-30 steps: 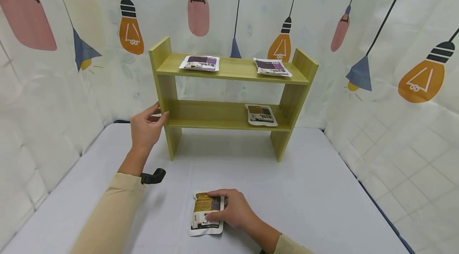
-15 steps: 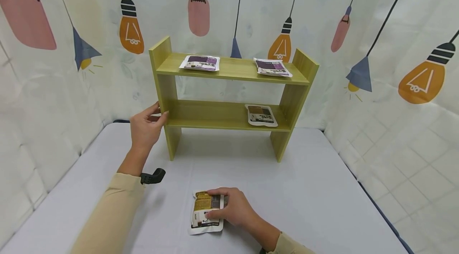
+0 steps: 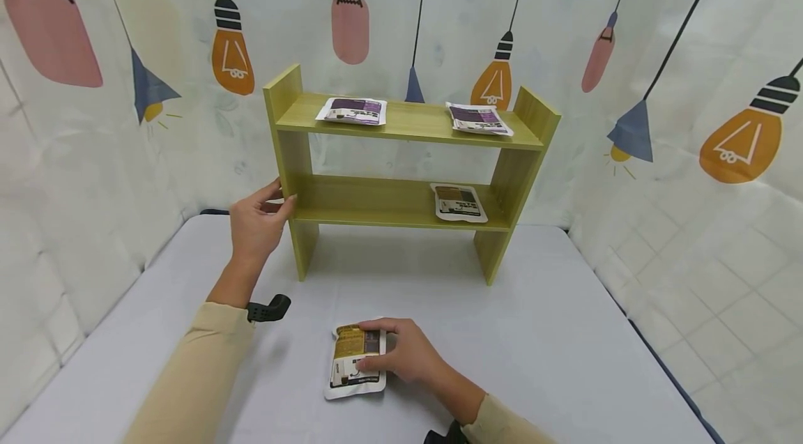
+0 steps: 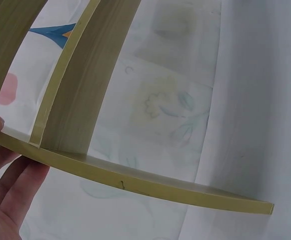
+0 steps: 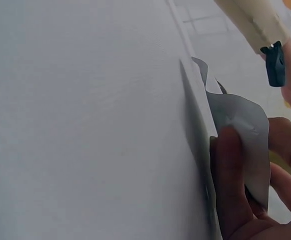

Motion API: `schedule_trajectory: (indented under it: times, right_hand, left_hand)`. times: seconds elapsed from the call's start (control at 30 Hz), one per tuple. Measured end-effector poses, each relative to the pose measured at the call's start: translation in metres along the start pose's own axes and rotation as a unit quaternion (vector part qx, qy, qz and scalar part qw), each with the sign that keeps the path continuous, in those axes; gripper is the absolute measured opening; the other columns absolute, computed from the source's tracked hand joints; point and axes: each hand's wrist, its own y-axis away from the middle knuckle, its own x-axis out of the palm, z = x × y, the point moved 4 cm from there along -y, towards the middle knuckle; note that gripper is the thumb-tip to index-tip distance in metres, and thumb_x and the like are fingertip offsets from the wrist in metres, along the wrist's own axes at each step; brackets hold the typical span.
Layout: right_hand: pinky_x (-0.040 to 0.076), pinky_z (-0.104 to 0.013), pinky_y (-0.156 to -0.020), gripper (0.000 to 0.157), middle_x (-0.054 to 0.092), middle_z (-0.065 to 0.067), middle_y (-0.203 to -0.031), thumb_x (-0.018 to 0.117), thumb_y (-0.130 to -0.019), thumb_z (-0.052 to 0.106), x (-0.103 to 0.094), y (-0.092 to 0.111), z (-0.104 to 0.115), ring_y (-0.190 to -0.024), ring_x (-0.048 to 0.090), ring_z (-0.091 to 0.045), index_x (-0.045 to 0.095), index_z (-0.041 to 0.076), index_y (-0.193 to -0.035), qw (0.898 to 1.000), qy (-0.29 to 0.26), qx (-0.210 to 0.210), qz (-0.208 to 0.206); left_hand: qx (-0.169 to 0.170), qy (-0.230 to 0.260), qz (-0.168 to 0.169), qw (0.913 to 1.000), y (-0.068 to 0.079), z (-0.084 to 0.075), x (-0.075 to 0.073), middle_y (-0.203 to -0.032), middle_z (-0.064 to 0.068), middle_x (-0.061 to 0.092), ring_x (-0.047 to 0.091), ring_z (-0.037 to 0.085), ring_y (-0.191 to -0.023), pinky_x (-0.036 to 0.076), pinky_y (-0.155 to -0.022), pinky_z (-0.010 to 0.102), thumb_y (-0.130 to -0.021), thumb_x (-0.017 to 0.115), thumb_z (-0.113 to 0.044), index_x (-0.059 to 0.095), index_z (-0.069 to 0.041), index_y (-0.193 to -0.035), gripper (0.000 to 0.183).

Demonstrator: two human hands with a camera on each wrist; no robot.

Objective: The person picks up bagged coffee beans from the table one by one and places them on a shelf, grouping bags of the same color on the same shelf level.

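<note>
A small two-tier wooden shelf (image 3: 370,201) stands on the table. My left hand (image 3: 256,224) holds the edge of its left side panel; in the left wrist view the thumb is on one side of that panel (image 4: 135,181) and the fingers on the other. My right hand (image 3: 410,355) pinches a flat white pouch with a brown and black label (image 3: 354,360) by its right edge, close over the table in front of the shelf. From the right wrist, the silvery side of the pouch (image 5: 253,117) shows between thumb and fingers, its edge bent.
Two purple-labelled pouches lie on the top board, one at the left (image 3: 353,111), another at the right (image 3: 479,119). A brown-labelled pouch (image 3: 459,203) rests at the right of the middle board. A white cloth covers the table (image 3: 564,360); printed curtains (image 3: 677,242) surround it.
My right hand has shifted the brown-labelled pouch slightly forward and to the left. The left hand keeps its hold on the side panel, and the shelf has stayed in place.
</note>
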Motion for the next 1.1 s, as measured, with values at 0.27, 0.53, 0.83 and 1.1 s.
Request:
schedule_trajectory:
  times: [0.27,0.53,0.83,1.1]
  right_hand:
    - [0.034,-0.06,-0.118,0.054,0.068,0.006,-0.135,0.095,-0.071,0.026,-0.003,-0.01,0.002,-0.138,0.052,-0.027,0.076,0.037,-0.12,0.999,-0.039,0.013,-0.018]
    - [0.038,-0.053,-0.114,0.055,0.068,0.004,-0.135,0.094,-0.071,0.019,-0.009,-0.018,0.011,-0.13,0.054,-0.022,0.076,0.033,-0.121,0.995,-0.091,0.006,-0.029]
    - [0.057,-0.027,-0.07,0.055,0.067,-0.006,-0.128,0.092,-0.074,0.011,-0.018,-0.024,0.022,-0.085,0.071,-0.018,0.075,0.027,-0.124,0.988,-0.153,0.015,-0.026]
    - [0.06,-0.029,-0.067,0.056,0.067,-0.008,-0.124,0.09,-0.075,0.009,-0.023,-0.03,0.028,-0.08,0.072,-0.017,0.074,0.026,-0.126,0.983,-0.181,0.009,-0.032]
  left_hand:
    - [-0.001,-0.008,0.001,1.0,0.0,-0.001,0.0,-0.116,0.019,0.076,0.057,-0.017,-0.073,0.048,-0.066,0.002,-0.094,0.073,-0.017,0.067,-0.012,-0.136,0.043]
    - [0.003,-0.018,0.004,0.9998,0.0,0.0,0.001,-0.118,0.017,0.076,0.056,-0.016,-0.073,0.048,-0.067,0.001,-0.095,0.073,-0.019,0.067,-0.013,-0.137,0.043]
    - [0.002,-0.019,0.002,0.9998,0.0,0.001,0.001,-0.119,0.016,0.076,0.055,-0.018,-0.073,0.048,-0.067,0.001,-0.095,0.073,-0.02,0.066,-0.014,-0.137,0.043]
    - [0.0,-0.021,0.004,0.9998,0.001,-0.001,0.001,-0.119,0.016,0.076,0.073,0.016,-0.081,0.048,-0.068,0.002,-0.095,0.073,-0.022,0.066,-0.015,-0.138,0.044]
